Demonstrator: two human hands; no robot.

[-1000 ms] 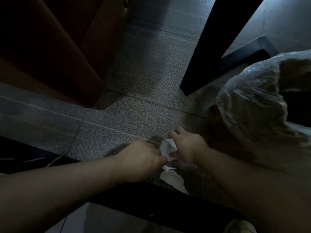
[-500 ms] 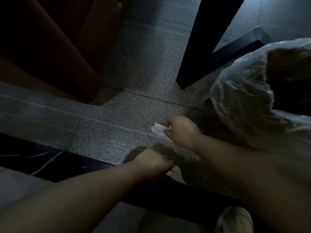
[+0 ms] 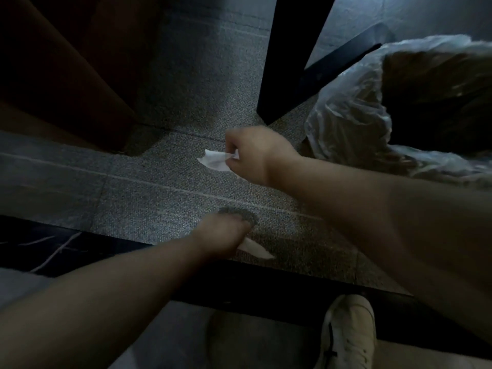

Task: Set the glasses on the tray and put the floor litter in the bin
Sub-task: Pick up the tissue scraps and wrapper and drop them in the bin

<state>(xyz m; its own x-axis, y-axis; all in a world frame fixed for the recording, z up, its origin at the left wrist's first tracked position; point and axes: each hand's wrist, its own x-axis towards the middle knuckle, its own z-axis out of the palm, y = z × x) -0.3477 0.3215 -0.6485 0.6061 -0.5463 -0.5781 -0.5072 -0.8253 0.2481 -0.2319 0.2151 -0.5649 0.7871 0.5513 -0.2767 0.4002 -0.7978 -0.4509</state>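
Observation:
My right hand (image 3: pixel 255 155) is raised above the grey carpet and pinches a white scrap of paper (image 3: pixel 214 160) between thumb and fingers. Lower down, my left hand (image 3: pixel 223 235) rests on the carpet, fingers closed over a second white paper scrap (image 3: pixel 257 250) that sticks out to its right. The bin (image 3: pixel 436 102), lined with a crinkled clear plastic bag (image 3: pixel 346 113), stands at the right, just beyond my right wrist. No glasses or tray are in view.
A black table leg (image 3: pixel 290 57) and its foot bar (image 3: pixel 343 57) stand behind my right hand. Brown wooden furniture (image 3: pixel 66 70) fills the upper left. A black marble strip (image 3: pixel 266 286) borders the carpet near me, and my white shoe (image 3: pixel 346 334) is at the bottom right.
My right hand has lifted one paper scrap off the floor and moved up and away. My left hand has stayed low, closing on the other scrap.

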